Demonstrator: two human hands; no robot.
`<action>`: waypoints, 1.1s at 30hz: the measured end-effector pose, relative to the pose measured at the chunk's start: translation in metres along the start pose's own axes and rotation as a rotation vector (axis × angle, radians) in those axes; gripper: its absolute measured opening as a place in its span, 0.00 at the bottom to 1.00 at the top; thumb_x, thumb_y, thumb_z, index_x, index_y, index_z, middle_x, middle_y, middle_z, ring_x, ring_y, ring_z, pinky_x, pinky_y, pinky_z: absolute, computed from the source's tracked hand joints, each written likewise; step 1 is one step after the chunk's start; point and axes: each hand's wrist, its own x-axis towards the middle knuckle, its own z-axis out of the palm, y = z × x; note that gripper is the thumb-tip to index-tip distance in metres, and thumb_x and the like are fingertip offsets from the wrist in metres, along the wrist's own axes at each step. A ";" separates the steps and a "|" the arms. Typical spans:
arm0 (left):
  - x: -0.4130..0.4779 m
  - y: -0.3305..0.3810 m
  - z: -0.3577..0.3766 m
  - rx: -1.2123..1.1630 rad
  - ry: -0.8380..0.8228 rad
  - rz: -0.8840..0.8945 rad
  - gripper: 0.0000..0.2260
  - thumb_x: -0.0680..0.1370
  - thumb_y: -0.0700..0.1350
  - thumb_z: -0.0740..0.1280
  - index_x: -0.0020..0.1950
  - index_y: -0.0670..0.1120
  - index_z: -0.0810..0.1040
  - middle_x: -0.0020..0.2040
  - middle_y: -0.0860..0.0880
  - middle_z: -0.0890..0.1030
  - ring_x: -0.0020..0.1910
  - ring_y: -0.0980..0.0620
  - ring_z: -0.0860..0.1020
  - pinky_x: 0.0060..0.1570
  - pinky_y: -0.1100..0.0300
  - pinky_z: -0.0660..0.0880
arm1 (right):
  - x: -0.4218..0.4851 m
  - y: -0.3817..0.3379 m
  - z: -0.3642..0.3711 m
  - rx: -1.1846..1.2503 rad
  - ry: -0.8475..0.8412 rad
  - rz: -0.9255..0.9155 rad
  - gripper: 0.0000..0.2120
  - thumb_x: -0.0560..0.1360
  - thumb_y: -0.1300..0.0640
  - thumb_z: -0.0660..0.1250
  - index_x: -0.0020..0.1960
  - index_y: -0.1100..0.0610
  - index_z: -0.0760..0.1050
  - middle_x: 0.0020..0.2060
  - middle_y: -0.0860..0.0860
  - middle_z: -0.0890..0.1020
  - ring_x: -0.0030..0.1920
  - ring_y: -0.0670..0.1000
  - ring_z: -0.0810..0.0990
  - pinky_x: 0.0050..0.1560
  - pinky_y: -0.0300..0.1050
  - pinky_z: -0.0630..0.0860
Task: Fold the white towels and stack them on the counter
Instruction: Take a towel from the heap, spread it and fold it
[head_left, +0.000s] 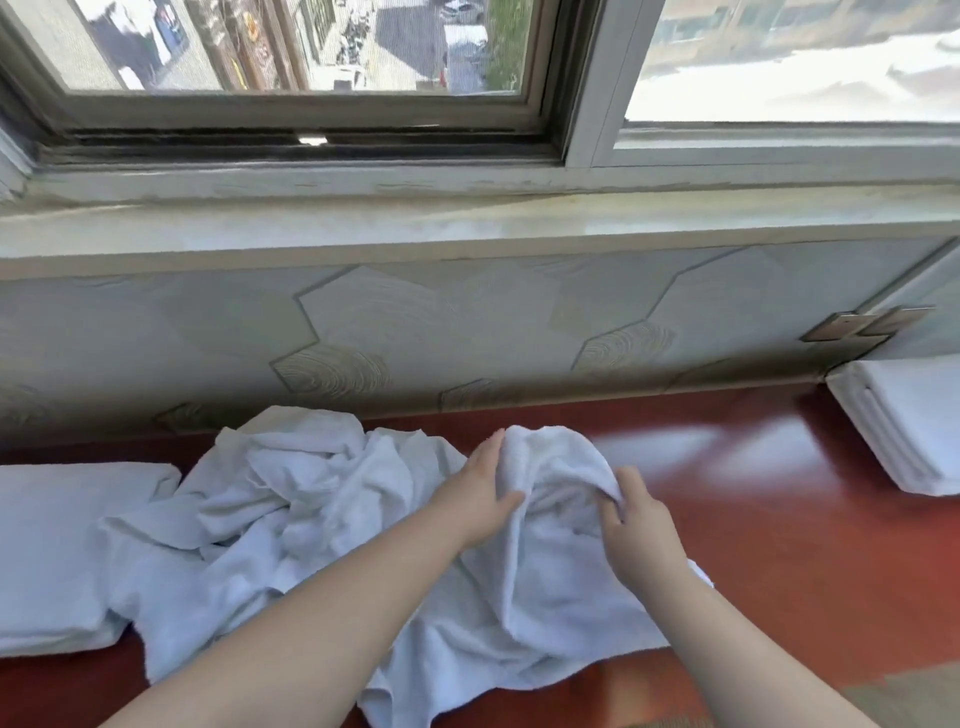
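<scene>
A crumpled white towel (550, 587) lies bunched on the red-brown counter (779, 519) in front of me. My left hand (480, 496) grips its raised top fold from the left, thumb curled into the cloth. My right hand (636, 525) pinches the same fold from the right. More loose white towels (291, 488) lie heaped to the left, partly under my left forearm. A neat stack of folded white towels (904, 421) sits at the far right of the counter.
A flat folded white cloth (57, 551) lies at the left edge of the counter. A patterned wall panel (415, 332) rises behind it, topped by a window sill (467, 228). A metal bracket (867, 325) is fixed near the right corner.
</scene>
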 end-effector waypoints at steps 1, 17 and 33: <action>0.007 0.005 -0.001 -0.019 -0.036 -0.008 0.42 0.79 0.60 0.66 0.83 0.57 0.42 0.83 0.55 0.58 0.77 0.50 0.67 0.69 0.57 0.67 | -0.003 0.000 -0.013 0.018 0.052 -0.018 0.16 0.80 0.59 0.60 0.43 0.37 0.65 0.26 0.43 0.77 0.28 0.44 0.75 0.27 0.44 0.67; 0.048 0.116 0.098 0.165 -0.173 0.001 0.32 0.76 0.69 0.64 0.74 0.53 0.66 0.65 0.50 0.77 0.60 0.49 0.78 0.58 0.55 0.74 | 0.038 0.125 -0.205 0.065 0.335 0.017 0.19 0.80 0.57 0.61 0.62 0.36 0.77 0.43 0.36 0.82 0.46 0.41 0.80 0.53 0.46 0.77; 0.017 0.223 0.276 0.859 -0.158 -0.043 0.18 0.78 0.43 0.64 0.68 0.46 0.69 0.63 0.44 0.73 0.61 0.41 0.72 0.57 0.47 0.66 | 0.124 0.303 -0.196 0.073 -0.372 0.301 0.15 0.79 0.52 0.67 0.62 0.59 0.77 0.37 0.44 0.76 0.41 0.49 0.75 0.46 0.43 0.70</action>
